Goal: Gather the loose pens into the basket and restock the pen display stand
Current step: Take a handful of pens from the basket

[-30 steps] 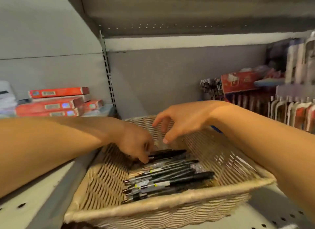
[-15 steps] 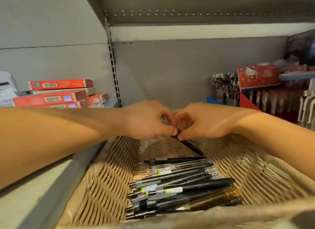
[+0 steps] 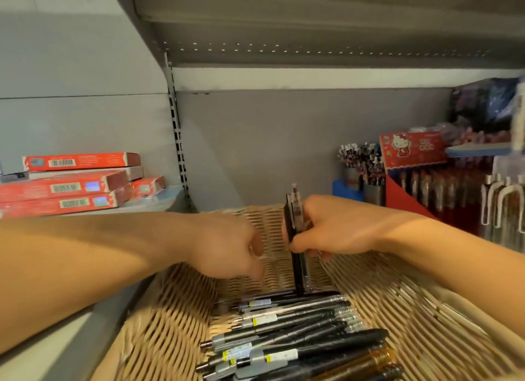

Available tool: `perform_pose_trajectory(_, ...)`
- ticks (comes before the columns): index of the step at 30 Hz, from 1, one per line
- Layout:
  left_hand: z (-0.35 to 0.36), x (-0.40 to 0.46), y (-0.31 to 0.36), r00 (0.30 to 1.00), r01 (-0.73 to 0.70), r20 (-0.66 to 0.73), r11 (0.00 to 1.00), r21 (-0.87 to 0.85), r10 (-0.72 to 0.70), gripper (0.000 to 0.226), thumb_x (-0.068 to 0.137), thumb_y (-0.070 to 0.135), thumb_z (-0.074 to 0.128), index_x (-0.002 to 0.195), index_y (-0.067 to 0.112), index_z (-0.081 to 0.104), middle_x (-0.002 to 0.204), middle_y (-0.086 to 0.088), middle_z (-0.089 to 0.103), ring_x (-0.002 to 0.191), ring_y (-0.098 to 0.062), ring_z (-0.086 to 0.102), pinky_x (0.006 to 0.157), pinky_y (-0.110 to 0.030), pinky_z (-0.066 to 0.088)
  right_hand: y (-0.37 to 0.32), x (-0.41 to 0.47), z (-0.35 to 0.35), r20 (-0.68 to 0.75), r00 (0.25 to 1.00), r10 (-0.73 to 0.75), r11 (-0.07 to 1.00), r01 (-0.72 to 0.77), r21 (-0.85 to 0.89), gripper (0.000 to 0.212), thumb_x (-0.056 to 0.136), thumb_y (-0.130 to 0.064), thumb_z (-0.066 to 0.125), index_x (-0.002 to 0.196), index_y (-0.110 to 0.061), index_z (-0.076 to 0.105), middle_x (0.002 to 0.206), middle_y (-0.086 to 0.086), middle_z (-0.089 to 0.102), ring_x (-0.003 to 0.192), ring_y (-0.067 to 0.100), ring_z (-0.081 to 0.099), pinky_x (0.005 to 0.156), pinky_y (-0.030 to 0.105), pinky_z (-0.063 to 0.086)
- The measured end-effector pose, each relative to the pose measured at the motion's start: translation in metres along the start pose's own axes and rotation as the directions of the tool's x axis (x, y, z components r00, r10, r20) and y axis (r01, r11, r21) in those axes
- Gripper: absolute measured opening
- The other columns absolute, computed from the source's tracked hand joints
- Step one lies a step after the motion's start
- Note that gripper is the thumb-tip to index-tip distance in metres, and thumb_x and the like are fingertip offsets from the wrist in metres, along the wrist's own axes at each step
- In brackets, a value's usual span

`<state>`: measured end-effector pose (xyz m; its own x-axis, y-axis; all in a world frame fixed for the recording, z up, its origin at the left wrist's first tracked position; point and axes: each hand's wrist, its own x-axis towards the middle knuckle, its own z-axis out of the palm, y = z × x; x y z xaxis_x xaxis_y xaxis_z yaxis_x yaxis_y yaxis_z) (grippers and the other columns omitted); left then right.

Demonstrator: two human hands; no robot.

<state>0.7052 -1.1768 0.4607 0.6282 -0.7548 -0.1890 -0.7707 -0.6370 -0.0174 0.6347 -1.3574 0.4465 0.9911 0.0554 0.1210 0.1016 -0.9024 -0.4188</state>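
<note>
Head view: the right hand clamps its fingers round a small bundle of pens, held upright with tips down over the woven basket. The left hand hovers just beside it, fingers curled downward — blurred, so I cannot tell whether they hold anything. More loose pens lie side by side in the basket; the pen display stand stands at the right on the shelf.

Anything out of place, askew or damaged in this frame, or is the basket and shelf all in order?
Nothing looks damaged or spilled. The pens in the wicker basket lie in a loose row, slightly fanned rather than parallel. The right hand holds a few pens upright; the left hand hovers beside them. The red boxes sit stacked unevenly.
</note>
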Motion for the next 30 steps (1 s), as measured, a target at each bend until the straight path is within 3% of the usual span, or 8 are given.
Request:
perform_pose_trajectory(2,0.004,-0.003,0.005,0.982,-0.085,0.180,0.981,0.173,0.053,0.045,0.096,0.051,0.055,0.127,0.018,0.064,0.123,-0.001,0.067,0.111,-0.018,0.060,0.101,-0.038,0.048,0.000,-0.001,0.000,-0.011,0.999,-0.038,0.999,0.038,-0.017,0.016,0.092,-0.032,0.066,0.100,-0.019,0.072,0.088,0.004,0.076,0.078,0.020,0.073,0.075,0.040,0.061)
perform_pose_trajectory(5,0.006,-0.004,0.009,0.949,-0.150,0.303,0.968,0.200,0.084,0.048,0.100,0.045,0.054,0.137,0.016,0.056,0.135,-0.004,0.061,0.120,-0.021,0.055,0.103,-0.031,0.043,-0.004,-0.002,0.000,-0.058,0.992,-0.113,0.994,0.113,0.008,0.010,0.091,-0.031,0.068,0.099,-0.026,0.070,0.093,0.001,0.075,0.084,0.017,0.071,0.080,0.042,0.057)
perform_pose_trajectory(11,0.009,0.005,0.005,0.940,-0.132,0.337,0.964,0.230,0.049,0.046,0.098,0.035,0.061,0.138,0.015,0.054,0.130,-0.004,0.062,0.099,-0.013,0.051,0.083,-0.023,0.038,-0.007,-0.005,0.001,0.063,0.992,-0.107,0.994,0.109,-0.026,0.006,0.093,-0.036,0.069,0.097,-0.033,0.067,0.094,-0.009,0.074,0.086,0.010,0.069,0.083,0.034,0.056)
perform_pose_trajectory(15,0.011,0.007,0.002,0.944,-0.151,0.320,0.962,0.226,0.073,0.032,0.097,0.030,0.062,0.123,0.011,0.062,0.113,-0.006,0.068,0.092,-0.017,0.056,0.070,-0.026,0.040,-0.007,-0.002,0.001,-0.005,0.999,-0.052,0.998,0.051,-0.038,0.010,0.092,-0.025,0.067,0.089,-0.015,0.068,0.096,0.012,0.072,0.094,0.031,0.067,0.092,0.055,0.052)
perform_pose_trajectory(18,0.009,0.004,0.001,0.968,-0.174,0.209,0.970,0.172,0.137,0.018,0.097,0.028,0.061,0.111,0.017,0.063,0.086,0.012,0.061,0.076,-0.005,0.053,0.065,-0.020,0.039,-0.008,-0.002,-0.001,-0.061,0.997,-0.036,0.999,0.036,-0.004,0.003,0.089,-0.021,0.068,0.087,-0.024,0.068,0.087,-0.002,0.071,0.086,0.014,0.067,0.087,0.042,0.053)
perform_pose_trajectory(21,0.003,0.004,0.004,0.987,-0.162,0.030,0.982,0.094,0.160,0.023,0.096,0.034,0.059,0.116,0.027,0.067,0.077,0.021,0.058,0.069,0.005,0.052,0.062,-0.012,0.038,-0.010,-0.005,-0.001,-0.052,0.998,-0.022,0.998,0.025,0.055,0.010,0.087,-0.019,0.071,0.086,-0.028,0.068,0.086,-0.008,0.074,0.080,0.000,0.066,0.077,0.027,0.049)
perform_pose_trajectory(25,-0.006,0.005,0.005,0.942,-0.165,-0.316,0.977,-0.138,0.115,0.015,0.088,0.035,0.068,0.102,0.030,0.070,0.078,0.016,0.069,0.069,0.004,0.062,0.070,-0.023,0.052,-0.012,-0.004,0.000,-0.049,0.996,-0.067,0.997,0.069,0.029,0.006,0.087,-0.021,0.073,0.092,-0.022,0.073,0.091,0.000,0.075,0.091,0.019,0.069,0.089,0.044,0.051)
perform_pose_trajectory(30,-0.009,0.002,0.006,0.909,-0.250,-0.414,0.860,-0.445,0.051,0.018,0.086,0.023,0.074,0.100,0.023,0.063,0.081,0.004,0.078,0.070,-0.005,0.073,0.069,-0.026,0.059,-0.011,-0.006,0.000,0.017,0.999,-0.033,0.999,0.033,0.022,0.015,0.089,-0.033,0.073,0.097,-0.020,0.073,0.098,0.005,0.076,0.097,0.025,0.071,0.095,0.047,0.051)
